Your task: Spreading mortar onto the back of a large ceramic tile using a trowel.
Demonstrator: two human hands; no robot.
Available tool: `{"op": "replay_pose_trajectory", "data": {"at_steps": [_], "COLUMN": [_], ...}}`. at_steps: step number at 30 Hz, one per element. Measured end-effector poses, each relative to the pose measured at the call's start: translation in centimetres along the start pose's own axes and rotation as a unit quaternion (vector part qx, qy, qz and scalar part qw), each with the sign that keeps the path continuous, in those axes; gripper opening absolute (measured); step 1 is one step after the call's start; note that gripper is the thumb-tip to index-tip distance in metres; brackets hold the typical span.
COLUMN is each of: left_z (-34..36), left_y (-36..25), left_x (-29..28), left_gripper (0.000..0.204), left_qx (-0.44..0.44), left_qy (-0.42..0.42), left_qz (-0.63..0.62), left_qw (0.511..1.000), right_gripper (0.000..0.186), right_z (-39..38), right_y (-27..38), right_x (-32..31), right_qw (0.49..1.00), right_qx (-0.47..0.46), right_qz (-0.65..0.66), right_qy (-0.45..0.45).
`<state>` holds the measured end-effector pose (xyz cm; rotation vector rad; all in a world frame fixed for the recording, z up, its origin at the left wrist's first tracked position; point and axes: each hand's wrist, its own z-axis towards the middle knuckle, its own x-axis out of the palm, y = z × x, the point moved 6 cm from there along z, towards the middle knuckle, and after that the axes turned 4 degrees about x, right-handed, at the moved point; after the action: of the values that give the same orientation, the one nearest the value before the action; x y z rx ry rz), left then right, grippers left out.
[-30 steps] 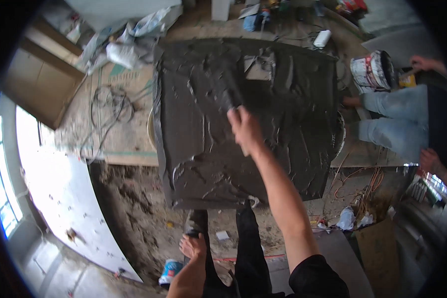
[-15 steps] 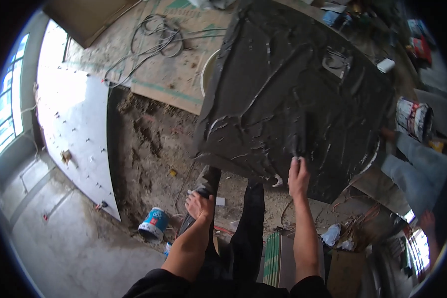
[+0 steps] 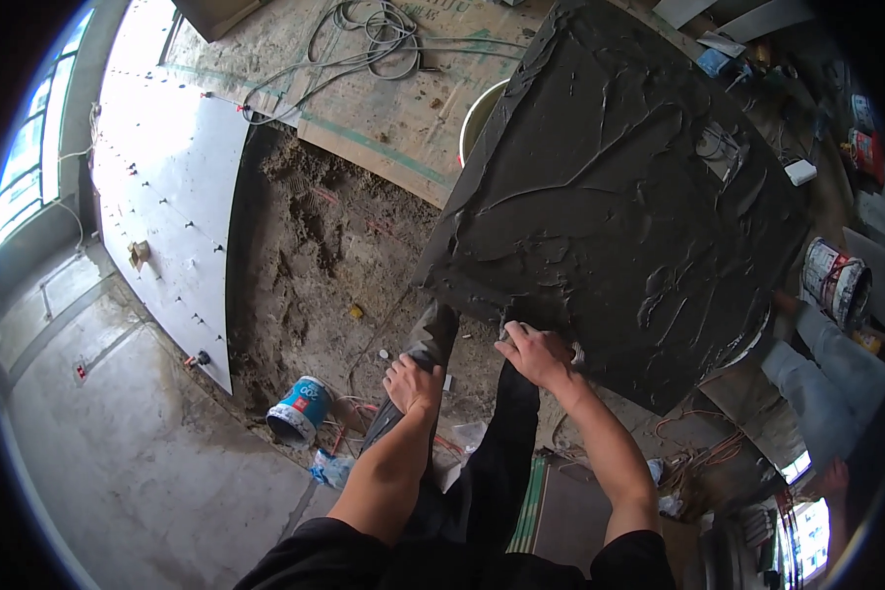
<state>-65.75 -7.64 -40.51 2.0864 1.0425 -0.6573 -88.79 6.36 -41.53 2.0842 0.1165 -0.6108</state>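
Note:
A large slab (image 3: 619, 197), coated in ridged dark grey paste, fills the upper centre, with a small bare patch near its far right. My right hand (image 3: 531, 349) is closed on a trowel handle, its dark, paste-covered blade (image 3: 538, 313) at the slab's near edge. My left hand (image 3: 411, 388) rests at my left leg, fingers curled over something dark that I cannot make out clearly. Both legs, in dark trousers, reach under the slab's near edge.
A co-worker's jeans (image 3: 816, 364) show at right beside a stained pail (image 3: 831, 270). A blue-white bucket (image 3: 295, 413) stands lower left. Cables (image 3: 379, 39) lie on a board (image 3: 383, 118). A white panel (image 3: 172, 197) is at left. Rubble (image 3: 324, 256) covers the floor between.
My right hand and trowel have moved from the slab's middle down to its near edge, left of where they were. The view has swung round, shifting slab and co-worker rightward.

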Motion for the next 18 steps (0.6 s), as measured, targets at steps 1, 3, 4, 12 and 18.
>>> {"op": "replay_pose_trajectory", "data": {"at_steps": [1,3,4,12,18], "left_z": [0.1,-0.1,-0.2,-0.4,-0.5], "left_y": [0.0,-0.5,-0.7,0.0,0.2], "left_x": [0.1,0.6,0.4,0.7,1.1], "left_gripper": [0.061,0.061,0.061,0.064,0.063], "left_qx": [-0.002,0.008,0.008,-0.013,-0.018], "left_qy": [0.000,0.003,0.010,0.023,0.035], "left_qz": [-0.001,-0.010,-0.012,-0.021,-0.026], "left_qw": [1.000,1.000,1.000,0.999,0.999], "right_gripper": [0.032,0.033,0.033,0.033,0.033], "right_z": [0.2,0.4,0.5,3.8,2.1], "right_y": [-0.1,-0.2,-0.1,-3.1,-2.8], "right_x": [0.3,0.6,0.6,-6.5,0.0], "right_qw": [1.000,0.999,0.999,0.978,0.958], "right_qx": [-0.002,-0.020,-0.021,0.154,0.165], "right_qz": [-0.001,-0.048,-0.047,0.077,0.220], "right_qy": [0.001,0.000,0.002,-0.119,0.077]}}
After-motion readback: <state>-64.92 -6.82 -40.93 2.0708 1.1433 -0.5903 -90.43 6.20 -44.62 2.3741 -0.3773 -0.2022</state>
